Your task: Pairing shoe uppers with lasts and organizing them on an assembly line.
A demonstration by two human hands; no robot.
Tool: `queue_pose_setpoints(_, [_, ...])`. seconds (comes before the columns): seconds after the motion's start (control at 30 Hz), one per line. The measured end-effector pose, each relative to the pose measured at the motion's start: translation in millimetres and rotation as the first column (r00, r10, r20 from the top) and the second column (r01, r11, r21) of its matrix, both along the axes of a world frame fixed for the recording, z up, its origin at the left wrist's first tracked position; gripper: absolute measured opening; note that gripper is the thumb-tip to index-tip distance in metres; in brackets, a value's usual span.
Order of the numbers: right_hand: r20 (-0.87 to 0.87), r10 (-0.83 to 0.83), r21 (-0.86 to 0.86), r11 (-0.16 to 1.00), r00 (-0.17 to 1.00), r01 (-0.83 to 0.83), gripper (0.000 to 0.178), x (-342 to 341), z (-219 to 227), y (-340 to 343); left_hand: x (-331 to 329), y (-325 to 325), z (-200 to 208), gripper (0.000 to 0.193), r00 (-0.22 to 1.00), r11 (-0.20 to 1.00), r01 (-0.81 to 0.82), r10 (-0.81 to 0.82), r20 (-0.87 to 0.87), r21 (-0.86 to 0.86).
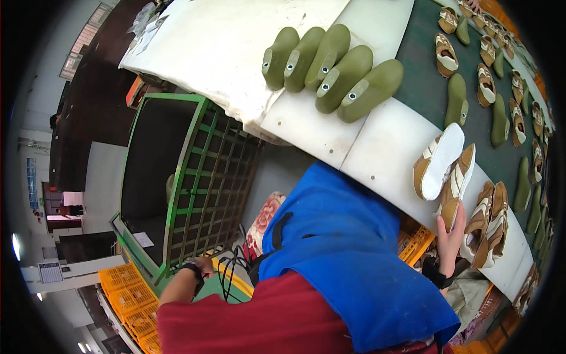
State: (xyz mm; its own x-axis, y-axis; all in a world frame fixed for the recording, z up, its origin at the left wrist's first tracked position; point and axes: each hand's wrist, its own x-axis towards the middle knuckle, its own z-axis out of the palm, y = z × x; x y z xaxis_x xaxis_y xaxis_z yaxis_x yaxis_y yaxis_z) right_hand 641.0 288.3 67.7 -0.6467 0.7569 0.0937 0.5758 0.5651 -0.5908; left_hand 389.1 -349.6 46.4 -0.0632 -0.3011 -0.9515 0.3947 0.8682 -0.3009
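Observation:
My right hand, with a black band at the wrist, grips the heel end of a tan and white shoe at the table's near edge. Beside it lies a matching shoe, its white sole facing up. Just right of the hand, a pair of tan and white shoes rests on the white surface. My left hand hangs low at the left, near the green metal cage and some black cables. Its fingers are too unclear to tell what they do.
Several olive-green shoe lasts stand in a row on the white tabletop. Beyond, a dark green belt carries more shoes and lasts. Orange crates are stacked at lower left. Another person's hand shows at the far top right.

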Motion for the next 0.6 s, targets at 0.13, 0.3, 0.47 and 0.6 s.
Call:
queue_pose_setpoints(0.13, [-0.036, -0.017, -0.019, 1.0, 0.999, 0.017, 0.061, -3, 3, 3, -61, 143, 152, 0.02, 0.98, 0.916, 0.051, 0.032, -0.199, 0.398])
queue_pose_setpoints(0.3, [-0.033, -0.03, -0.003, 1.0, 0.999, 0.03, 0.058, -4, 1, 6, -137, 287, 316, 0.012, 0.584, 0.691, 0.607, -0.052, -0.81, 0.393])
queue_pose_setpoints(0.47, [-0.157, -0.017, 0.006, 1.0, 0.987, 0.018, 0.062, 1, -9, 9, -172, 386, 417, 0.022, 0.517, 0.215, 0.803, 0.213, -0.829, 0.556])
queue_pose_setpoints(0.6, [-0.144, -0.076, -0.017, 0.997, 0.987, 0.074, 0.063, 3, -3, 6, -124, 496, 408, 0.031, 0.651, -0.092, 0.748, -0.094, -0.754, 0.657])
